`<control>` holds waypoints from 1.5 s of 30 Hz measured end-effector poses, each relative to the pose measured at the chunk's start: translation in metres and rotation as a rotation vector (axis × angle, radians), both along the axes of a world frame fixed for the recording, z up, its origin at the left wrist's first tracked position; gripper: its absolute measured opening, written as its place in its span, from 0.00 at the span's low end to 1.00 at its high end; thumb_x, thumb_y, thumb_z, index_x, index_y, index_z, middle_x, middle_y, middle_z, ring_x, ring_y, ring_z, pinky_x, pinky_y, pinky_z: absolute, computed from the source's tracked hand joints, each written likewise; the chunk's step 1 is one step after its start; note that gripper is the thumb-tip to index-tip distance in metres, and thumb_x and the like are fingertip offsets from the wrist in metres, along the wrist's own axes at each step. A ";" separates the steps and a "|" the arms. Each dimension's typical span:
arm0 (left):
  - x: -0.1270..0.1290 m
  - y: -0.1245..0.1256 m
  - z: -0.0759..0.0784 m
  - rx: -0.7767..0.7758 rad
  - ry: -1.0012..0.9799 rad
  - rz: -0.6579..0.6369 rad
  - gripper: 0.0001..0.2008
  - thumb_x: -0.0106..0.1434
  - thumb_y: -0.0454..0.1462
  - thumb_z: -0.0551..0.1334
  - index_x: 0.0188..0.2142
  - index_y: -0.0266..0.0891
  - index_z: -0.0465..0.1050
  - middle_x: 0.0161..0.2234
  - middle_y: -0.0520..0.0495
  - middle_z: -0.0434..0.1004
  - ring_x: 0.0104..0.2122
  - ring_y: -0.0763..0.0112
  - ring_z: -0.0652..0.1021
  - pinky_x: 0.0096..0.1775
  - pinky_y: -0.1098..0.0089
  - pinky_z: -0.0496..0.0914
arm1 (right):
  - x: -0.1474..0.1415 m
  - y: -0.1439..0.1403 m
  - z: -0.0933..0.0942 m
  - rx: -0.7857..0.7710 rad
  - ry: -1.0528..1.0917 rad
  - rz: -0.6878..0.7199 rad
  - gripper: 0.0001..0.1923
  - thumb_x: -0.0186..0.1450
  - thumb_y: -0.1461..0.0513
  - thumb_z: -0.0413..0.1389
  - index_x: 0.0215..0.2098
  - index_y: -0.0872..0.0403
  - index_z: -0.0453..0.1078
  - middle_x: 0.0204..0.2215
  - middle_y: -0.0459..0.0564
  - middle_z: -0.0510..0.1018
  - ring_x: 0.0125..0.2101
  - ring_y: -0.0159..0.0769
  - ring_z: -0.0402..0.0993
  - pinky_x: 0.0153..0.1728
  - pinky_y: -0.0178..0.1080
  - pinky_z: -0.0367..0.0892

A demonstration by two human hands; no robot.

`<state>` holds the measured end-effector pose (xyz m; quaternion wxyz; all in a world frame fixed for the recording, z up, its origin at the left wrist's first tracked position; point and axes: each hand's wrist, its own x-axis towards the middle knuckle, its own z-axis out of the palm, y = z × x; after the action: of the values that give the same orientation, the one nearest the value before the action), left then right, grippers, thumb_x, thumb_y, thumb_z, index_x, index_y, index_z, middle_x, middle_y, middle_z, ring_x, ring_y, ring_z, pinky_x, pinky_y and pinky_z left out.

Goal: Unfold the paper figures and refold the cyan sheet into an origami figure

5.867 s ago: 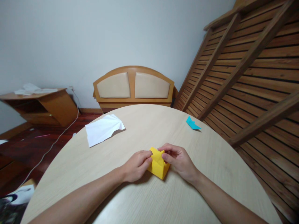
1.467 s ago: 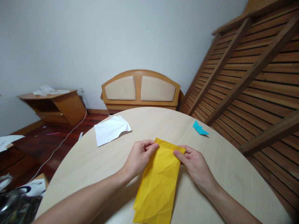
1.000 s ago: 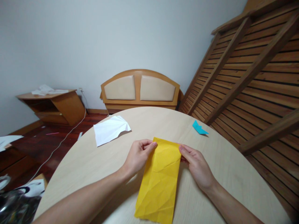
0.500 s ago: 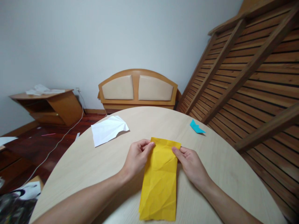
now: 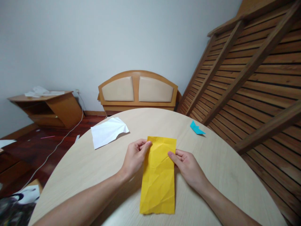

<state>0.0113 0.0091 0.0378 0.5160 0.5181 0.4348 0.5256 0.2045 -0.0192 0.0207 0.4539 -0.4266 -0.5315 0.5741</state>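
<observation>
Yellow paper (image 5: 158, 179) edges pinched, hands (image 5: 135, 155) flanking

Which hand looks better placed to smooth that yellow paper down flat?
Probably the right hand. It touches the yellow paper halfway down its edge, closer to the creased near part. The left hand pinches the far corner, so it seems better placed to hold the sheet.

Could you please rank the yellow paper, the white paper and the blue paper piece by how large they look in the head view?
1. yellow paper, though it lies nearest the camera
2. white paper
3. blue paper piece, clearly smallest
</observation>
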 end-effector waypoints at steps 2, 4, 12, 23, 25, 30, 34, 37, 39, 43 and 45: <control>0.001 0.000 0.000 0.004 -0.001 0.012 0.23 0.54 0.53 0.68 0.30 0.33 0.79 0.23 0.46 0.78 0.21 0.72 0.73 0.23 0.75 0.64 | 0.002 0.001 0.000 0.036 -0.067 -0.025 0.24 0.62 0.42 0.60 0.35 0.55 0.78 0.31 0.52 0.83 0.32 0.42 0.78 0.33 0.40 0.70; 0.002 0.001 -0.002 0.019 0.009 0.031 0.22 0.55 0.53 0.68 0.30 0.33 0.78 0.23 0.47 0.77 0.21 0.73 0.72 0.23 0.75 0.63 | 0.003 0.002 0.001 0.044 -0.075 -0.023 0.26 0.63 0.41 0.58 0.36 0.55 0.78 0.33 0.52 0.83 0.33 0.42 0.79 0.32 0.39 0.69; -0.001 0.002 -0.008 0.202 0.134 0.150 0.16 0.61 0.46 0.63 0.31 0.34 0.78 0.25 0.48 0.78 0.23 0.72 0.72 0.25 0.75 0.63 | -0.007 -0.001 0.000 -0.054 0.063 0.028 0.28 0.58 0.41 0.63 0.45 0.53 0.76 0.35 0.54 0.84 0.37 0.47 0.81 0.37 0.43 0.73; -0.010 0.008 -0.008 0.320 0.286 0.234 0.11 0.63 0.41 0.62 0.36 0.37 0.81 0.32 0.45 0.84 0.29 0.67 0.78 0.33 0.73 0.68 | -0.008 -0.003 -0.001 -0.037 0.013 0.041 0.23 0.65 0.44 0.58 0.44 0.53 0.77 0.36 0.51 0.83 0.34 0.39 0.79 0.31 0.36 0.69; -0.011 0.010 -0.009 0.325 0.273 0.249 0.11 0.63 0.41 0.62 0.36 0.37 0.81 0.32 0.45 0.83 0.29 0.67 0.78 0.33 0.73 0.68 | -0.009 -0.004 -0.002 -0.051 0.020 0.029 0.23 0.63 0.44 0.60 0.44 0.53 0.77 0.35 0.51 0.83 0.32 0.39 0.79 0.31 0.36 0.69; -0.008 0.015 -0.011 0.181 0.147 0.196 0.16 0.62 0.47 0.64 0.33 0.34 0.80 0.25 0.47 0.79 0.24 0.71 0.74 0.26 0.75 0.64 | -0.004 0.002 -0.008 -0.041 0.013 0.058 0.23 0.64 0.44 0.60 0.42 0.54 0.78 0.33 0.51 0.83 0.31 0.39 0.78 0.34 0.39 0.70; -0.005 0.017 -0.009 0.013 -0.046 0.123 0.20 0.59 0.51 0.66 0.36 0.33 0.79 0.25 0.48 0.78 0.22 0.72 0.73 0.24 0.76 0.63 | 0.001 0.009 -0.011 -0.054 -0.014 -0.032 0.27 0.62 0.42 0.60 0.45 0.54 0.76 0.32 0.50 0.82 0.29 0.37 0.77 0.31 0.37 0.69; -0.005 0.017 -0.007 -0.001 -0.106 0.138 0.20 0.58 0.50 0.67 0.36 0.33 0.78 0.26 0.49 0.78 0.23 0.73 0.73 0.25 0.76 0.64 | 0.001 0.009 -0.008 -0.053 -0.035 -0.097 0.30 0.58 0.40 0.62 0.44 0.55 0.76 0.31 0.51 0.82 0.28 0.36 0.76 0.29 0.36 0.68; -0.006 0.017 -0.007 -0.019 -0.117 0.137 0.20 0.57 0.50 0.67 0.37 0.33 0.78 0.26 0.48 0.79 0.24 0.73 0.74 0.26 0.76 0.64 | -0.002 0.006 -0.004 -0.057 -0.014 -0.113 0.31 0.59 0.38 0.60 0.43 0.56 0.76 0.31 0.51 0.82 0.28 0.36 0.76 0.29 0.36 0.68; -0.006 0.016 -0.007 -0.037 -0.128 0.140 0.21 0.57 0.51 0.67 0.37 0.33 0.78 0.27 0.48 0.80 0.25 0.72 0.75 0.27 0.75 0.66 | -0.006 0.001 0.000 -0.092 0.021 -0.123 0.32 0.60 0.37 0.59 0.44 0.56 0.76 0.30 0.52 0.82 0.25 0.36 0.76 0.26 0.35 0.67; -0.006 0.016 -0.007 -0.042 -0.142 0.131 0.21 0.57 0.51 0.67 0.38 0.33 0.78 0.28 0.47 0.80 0.25 0.71 0.76 0.28 0.74 0.67 | -0.005 0.001 -0.001 -0.079 0.016 -0.083 0.29 0.57 0.41 0.64 0.44 0.55 0.76 0.30 0.52 0.83 0.27 0.39 0.78 0.29 0.38 0.70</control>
<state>0.0056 0.0256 0.0307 0.5207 0.4391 0.4409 0.5846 0.1994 -0.0179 0.0197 0.4645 -0.4612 -0.4864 0.5787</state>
